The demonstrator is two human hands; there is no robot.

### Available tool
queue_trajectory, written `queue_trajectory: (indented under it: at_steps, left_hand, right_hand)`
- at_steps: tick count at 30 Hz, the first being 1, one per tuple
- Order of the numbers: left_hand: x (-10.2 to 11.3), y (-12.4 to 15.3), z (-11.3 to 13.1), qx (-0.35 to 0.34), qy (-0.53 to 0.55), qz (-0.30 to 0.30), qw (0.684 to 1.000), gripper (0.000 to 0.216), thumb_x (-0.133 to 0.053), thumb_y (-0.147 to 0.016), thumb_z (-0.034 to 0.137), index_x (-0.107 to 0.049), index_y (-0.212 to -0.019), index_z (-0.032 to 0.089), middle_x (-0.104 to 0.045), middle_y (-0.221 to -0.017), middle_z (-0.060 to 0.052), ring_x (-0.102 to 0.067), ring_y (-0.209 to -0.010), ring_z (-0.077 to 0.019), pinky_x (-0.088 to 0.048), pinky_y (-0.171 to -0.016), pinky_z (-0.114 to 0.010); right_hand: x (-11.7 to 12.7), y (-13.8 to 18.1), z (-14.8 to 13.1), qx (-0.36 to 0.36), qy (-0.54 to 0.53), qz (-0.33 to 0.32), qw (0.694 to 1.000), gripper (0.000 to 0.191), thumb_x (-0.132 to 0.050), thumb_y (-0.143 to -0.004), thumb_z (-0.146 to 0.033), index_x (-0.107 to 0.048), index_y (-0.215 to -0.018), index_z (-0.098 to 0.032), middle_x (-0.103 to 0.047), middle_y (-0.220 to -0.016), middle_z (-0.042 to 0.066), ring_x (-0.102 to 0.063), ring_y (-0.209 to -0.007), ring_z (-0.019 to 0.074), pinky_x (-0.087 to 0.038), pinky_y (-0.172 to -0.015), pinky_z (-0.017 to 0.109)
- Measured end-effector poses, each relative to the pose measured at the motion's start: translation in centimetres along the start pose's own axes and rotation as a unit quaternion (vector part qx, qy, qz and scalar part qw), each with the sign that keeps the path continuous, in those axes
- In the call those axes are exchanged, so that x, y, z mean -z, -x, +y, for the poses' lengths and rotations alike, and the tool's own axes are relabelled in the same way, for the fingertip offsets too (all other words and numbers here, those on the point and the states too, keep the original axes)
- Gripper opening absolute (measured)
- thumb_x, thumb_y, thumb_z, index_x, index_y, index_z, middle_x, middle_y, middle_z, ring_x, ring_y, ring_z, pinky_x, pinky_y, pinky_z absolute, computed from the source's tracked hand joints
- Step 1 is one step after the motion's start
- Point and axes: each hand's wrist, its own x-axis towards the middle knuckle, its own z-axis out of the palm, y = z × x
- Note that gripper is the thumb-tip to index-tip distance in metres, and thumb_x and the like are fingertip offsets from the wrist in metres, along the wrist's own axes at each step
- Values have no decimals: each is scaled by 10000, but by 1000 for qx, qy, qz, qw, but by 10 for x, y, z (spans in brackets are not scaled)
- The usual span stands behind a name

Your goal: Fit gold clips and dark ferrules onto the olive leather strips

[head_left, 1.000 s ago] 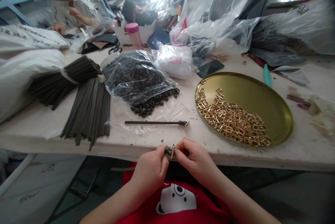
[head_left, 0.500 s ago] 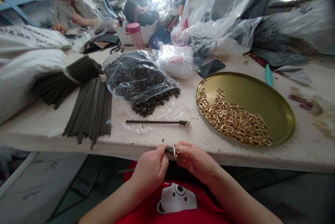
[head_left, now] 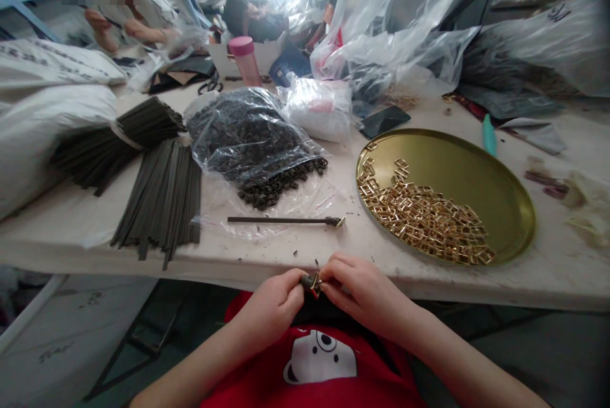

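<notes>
Close to the table's front edge, my left hand (head_left: 280,301) is closed round a dark strap (head_left: 305,281), most of which its fingers hide. A gold buckle (head_left: 315,286) sits tilted on the strap's end. My right hand (head_left: 359,287) pinches at the buckle's right side with thumb and fingertips. Beyond my hands, a similar strap (head_left: 281,220) lies flat with a gold buckle on its right end. To the right, a round gold tray (head_left: 481,173) carries a heap of gold buckles (head_left: 424,220).
Dark strips lie in a loose stack (head_left: 159,198) and a tied bundle (head_left: 147,122) at left. A clear bag of small dark loops (head_left: 257,141) spills forward. Behind are a phone (head_left: 386,121), a pink-lidded bottle (head_left: 245,61) and plastic bags. Another person's hands (head_left: 143,32) show far left.
My right hand has rolled over so its knuckles face up. The buckle has tilted between my hands. At the far left, the other person's hand has risen.
</notes>
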Motion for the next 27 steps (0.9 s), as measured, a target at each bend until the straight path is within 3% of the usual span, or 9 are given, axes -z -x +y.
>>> queue_trajectory:
  at_steps: [8, 11, 14, 16, 19, 20, 22, 24, 27]
  left_hand:
    - [-6, 3, -3, 0, -44, 16, 999, 261, -298, -836, 213, -548, -780, 165, -592, -731, -23, -512, -670, -154, -376, -613, -239]
    - [-5, 7, -3, 9, 3, 2, 1000, 226, -322, -817, 200, -528, -731, 165, -552, -701, -6, -485, -666, -143, -355, -602, -231]
    - [-1, 10, -4, 39, 109, 0, 993, 207, -348, -808, 215, -534, -744, 152, -461, -623, 26, -408, -585, -111, -315, -534, -207]
    - [3, 10, -5, 71, 200, -2, 977, 213, -348, -819, 246, -534, -799, 144, -346, -540, 61, -302, -492, -87, -241, -451, -189]
    - [9, 9, -4, 84, 303, -20, 949, 200, -373, -822, 280, -522, -806, 147, -227, -468, 98, -178, -424, -70, -138, -399, -185]
    - [10, 8, -3, 77, 322, -25, 943, 197, -387, -819, 289, -522, -793, 148, -222, -453, 103, -164, -415, -67, -126, -394, -185]
    - [12, 7, -1, 65, 344, -27, 936, 198, -408, -813, 306, -523, -781, 147, -228, -439, 106, -153, -406, -62, -115, -389, -187]
    - [12, 6, 0, 62, 351, -31, 934, 205, -420, -809, 319, -525, -794, 144, -232, -449, 104, -153, -411, -60, -114, -392, -189]
    - [10, 4, 0, 66, 335, -38, 939, 232, -436, -804, 350, -522, -839, 137, -256, -502, 91, -194, -446, -64, -144, -413, -188]
  right_hand:
    - [-8, -2, 4, 62, 174, 60, 981, 156, -464, -809, -162, -547, -678, -181, -544, -669, 21, -471, -631, 146, -329, -602, 261]
    - [8, -1, 17, 17, 226, 180, 957, 175, -455, -802, -160, -509, -638, -183, -506, -635, 21, -451, -610, 155, -328, -598, 277]
    - [28, 8, 22, -52, 160, 302, 938, 124, -457, -812, -185, -492, -693, -186, -491, -651, 11, -460, -609, 147, -354, -595, 265]
    - [28, 16, 17, -52, 74, 232, 968, 135, -441, -841, -204, -504, -722, -193, -512, -648, -1, -484, -607, 135, -369, -583, 242]
    - [5, 24, 6, -6, 7, -49, 999, 187, -439, -841, -172, -571, -711, -198, -593, -650, 3, -537, -594, 132, -373, -534, 222]
    - [-4, 24, 4, -3, 9, -94, 996, 180, -450, -828, -156, -600, -738, -198, -623, -665, 11, -556, -595, 142, -380, -536, 230]
    - [-16, 21, 2, -31, 0, -84, 996, 216, -427, -830, -137, -624, -898, -194, -670, -792, 46, -596, -695, 170, -414, -613, 256]
    - [-16, 14, 0, -64, -48, -26, 996, 247, -411, -858, -183, -583, -1035, -194, -657, -927, 64, -588, -821, 181, -421, -708, 277]
    - [-8, 2, -6, -79, -155, 21, 985, 219, -425, -873, -308, -583, -976, -197, -620, -891, 47, -554, -816, 167, -411, -710, 273]
